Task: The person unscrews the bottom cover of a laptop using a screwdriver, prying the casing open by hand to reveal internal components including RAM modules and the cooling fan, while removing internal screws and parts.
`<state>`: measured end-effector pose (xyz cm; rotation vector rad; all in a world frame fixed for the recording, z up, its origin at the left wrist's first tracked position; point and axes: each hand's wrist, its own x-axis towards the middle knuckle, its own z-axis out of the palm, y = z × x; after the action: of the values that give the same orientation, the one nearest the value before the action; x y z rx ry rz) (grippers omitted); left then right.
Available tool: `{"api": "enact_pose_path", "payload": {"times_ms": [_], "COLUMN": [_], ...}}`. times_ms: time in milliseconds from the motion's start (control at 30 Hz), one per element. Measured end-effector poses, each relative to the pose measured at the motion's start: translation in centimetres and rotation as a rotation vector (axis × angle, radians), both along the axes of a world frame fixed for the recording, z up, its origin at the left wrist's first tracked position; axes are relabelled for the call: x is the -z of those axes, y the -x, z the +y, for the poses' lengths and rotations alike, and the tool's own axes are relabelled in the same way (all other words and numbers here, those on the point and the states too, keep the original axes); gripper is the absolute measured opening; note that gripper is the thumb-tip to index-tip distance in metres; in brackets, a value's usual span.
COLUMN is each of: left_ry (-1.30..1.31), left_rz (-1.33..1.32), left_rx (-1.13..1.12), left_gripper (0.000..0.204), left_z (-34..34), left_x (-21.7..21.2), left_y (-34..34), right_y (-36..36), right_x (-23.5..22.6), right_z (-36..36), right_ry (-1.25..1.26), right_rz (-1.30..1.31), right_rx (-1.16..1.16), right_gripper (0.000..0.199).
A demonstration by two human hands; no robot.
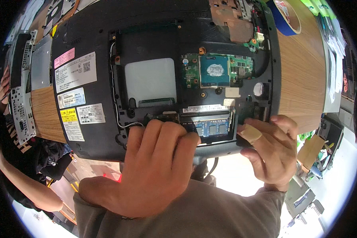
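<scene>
A black laptop base (146, 43) lies bottom side up before me, its covers off. My left hand (150, 162) curls its fingers over the near edge, the index fingertip beside the left end of a blue memory module (213, 128). Its fingertips are partly hidden. At the near right corner, my right hand (269, 150) is closed on the edge, with beige tape (250, 134) round one finger. Beyond the module sits a processor (215, 71) with a grey paste smear on top. A thin white cable (114, 83) runs along the open bay to the left.
The base rests on a wooden table (305, 79). A blue tape roll (285, 20) stands at the far right. Metal chassis parts (23, 91) lie to the left, where another person's arm (27, 182) reaches in. Papers (335, 59) hang along the right edge.
</scene>
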<state>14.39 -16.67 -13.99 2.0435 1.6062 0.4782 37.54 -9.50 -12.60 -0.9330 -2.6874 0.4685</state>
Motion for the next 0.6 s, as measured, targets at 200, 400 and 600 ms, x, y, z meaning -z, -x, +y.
{"api": "enact_pose_path", "payload": {"times_ms": [200, 400, 600], "left_ry": [0.017, 0.002, -0.048], "left_rz": [0.015, 0.016, 0.053], "left_rx": [0.002, 0.012, 0.033], "left_gripper": [0.068, 0.066, 0.065], "left_z": [-0.1, -0.3, -0.2], "left_x": [0.0, 0.1, -0.2], "left_y": [0.0, 0.1, -0.1], "right_y": [-0.1, 0.1, -1.3], "right_x": [-0.4, -0.4, 0.5], "right_z": [-0.3, -1.3, -1.5], "right_ry": [0.04, 0.016, 0.069], "right_rz": [-0.084, -0.143, -0.068], "right_rx": [-0.004, 0.021, 0.063], "right_gripper": [0.035, 0.04, 0.041]}}
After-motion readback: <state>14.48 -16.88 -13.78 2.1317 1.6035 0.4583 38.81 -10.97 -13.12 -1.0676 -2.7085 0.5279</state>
